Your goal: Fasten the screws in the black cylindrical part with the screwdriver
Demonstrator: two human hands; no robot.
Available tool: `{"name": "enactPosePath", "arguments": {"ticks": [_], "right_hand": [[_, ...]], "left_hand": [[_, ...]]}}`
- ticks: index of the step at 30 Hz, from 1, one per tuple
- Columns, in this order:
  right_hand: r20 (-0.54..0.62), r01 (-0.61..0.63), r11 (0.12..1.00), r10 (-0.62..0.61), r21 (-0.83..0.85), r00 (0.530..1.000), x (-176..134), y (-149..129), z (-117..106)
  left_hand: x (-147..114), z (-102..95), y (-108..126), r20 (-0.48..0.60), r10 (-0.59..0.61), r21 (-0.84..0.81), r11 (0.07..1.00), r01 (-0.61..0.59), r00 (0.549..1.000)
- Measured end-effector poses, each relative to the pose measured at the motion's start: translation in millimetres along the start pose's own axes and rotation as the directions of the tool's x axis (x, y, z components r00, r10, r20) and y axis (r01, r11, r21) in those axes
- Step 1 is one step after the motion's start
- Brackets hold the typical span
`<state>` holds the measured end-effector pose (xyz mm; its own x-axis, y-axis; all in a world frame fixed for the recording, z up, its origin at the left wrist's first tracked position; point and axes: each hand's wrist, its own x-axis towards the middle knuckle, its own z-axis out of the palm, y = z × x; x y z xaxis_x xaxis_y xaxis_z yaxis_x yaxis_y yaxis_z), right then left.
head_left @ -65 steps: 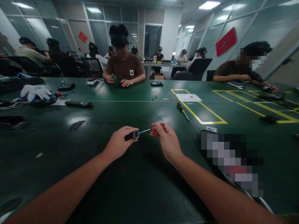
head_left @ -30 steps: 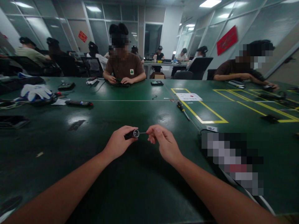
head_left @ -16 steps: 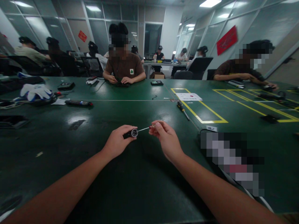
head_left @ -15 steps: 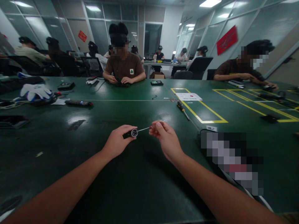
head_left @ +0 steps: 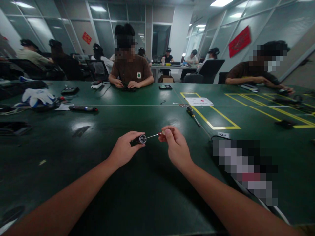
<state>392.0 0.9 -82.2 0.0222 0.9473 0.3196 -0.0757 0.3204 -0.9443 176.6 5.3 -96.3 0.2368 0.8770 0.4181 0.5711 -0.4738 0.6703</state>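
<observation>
The left hand (head_left: 124, 147) is curled round a tube (head_left: 136, 141), thumb below and fingers above, clamped on its sides so that the ringed end points toward the right hand (head_left: 176, 144). The tube is dark, round and hollow-mouthed, with a pale, metallic-looking rim. The right hand is pinched on a slim driver (head_left: 153, 135), thumb against the bent fingers, most of the handle hidden in the grip; what shows of it is red near the shaft and glossy, clear-looking farther back. The thin, straight, shiny shaft spans the gap between the hands, sloping down to the tube's mouth; how deep the tip sits I cannot tell.

Under both hands spreads the table (head_left: 137, 200), dark green, smooth and reflective. Just beyond the right hand lies a larger screwdriver (head_left: 190, 112) with a chunky black-and-yellow handle, near a flat white sheet (head_left: 199, 101) and a yellow outline (head_left: 223, 118). Beyond the left hand, farther left, rest a long dark cylinder (head_left: 83, 108) with a red end and crumpled white fabric gloves (head_left: 38, 97) with blue edges.
</observation>
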Motion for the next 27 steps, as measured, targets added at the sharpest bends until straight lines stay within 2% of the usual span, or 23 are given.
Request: {"name": "enactPosePath", "arguments": {"ticks": [6, 9, 13, 15, 19, 23, 27], "right_hand": [[0.054, 0.082, 0.986, -0.075, -0.146, 0.996, -4.4, -4.5, -0.1], [0.114, 0.094, 0.981, -0.075, -0.172, 0.991, -5.4, -6.8, -1.2], [0.248, 0.059, 0.997, -0.045, -0.048, 0.968, -6.9, -10.3, -1.9], [0.275, 0.063, 0.998, -0.058, -0.009, 0.96, -7.7, -11.9, -1.3], [0.207, 0.063, 0.996, -0.048, -0.064, 0.977, -6.1, -11.4, 0.2], [0.071, -0.039, 0.998, 0.035, 0.058, 0.997, 0.0, -4.3, -0.1], [0.045, -0.07, 0.995, 0.067, 0.066, 0.997, 2.7, 3.3, 0.1]], "left_hand": [[0.4, 0.0, 0.2, 0.0, 0.009, 0.01, 1.0, -0.009, 1.0], [-0.1, 0.1, -1.2, 0.002, 0.018, 0.017, 1.0, -0.018, 1.0], [-0.2, -0.2, -3.9, -0.003, 0.0, 0.017, 1.0, 0.0, 1.0], [0.0, 0.0, -4.8, -0.007, -0.003, 0.005, 1.0, 0.003, 1.0], [0.4, 0.8, -5.5, 0.0, 0.018, 0.003, 1.0, -0.018, 1.0], [0.0, 0.1, -4.2, 0.001, 0.026, 0.009, 1.0, -0.026, 1.0], [-1.4, -0.4, -4.0, 0.019, 0.04, 0.045, 0.998, -0.041, 0.999]]}}
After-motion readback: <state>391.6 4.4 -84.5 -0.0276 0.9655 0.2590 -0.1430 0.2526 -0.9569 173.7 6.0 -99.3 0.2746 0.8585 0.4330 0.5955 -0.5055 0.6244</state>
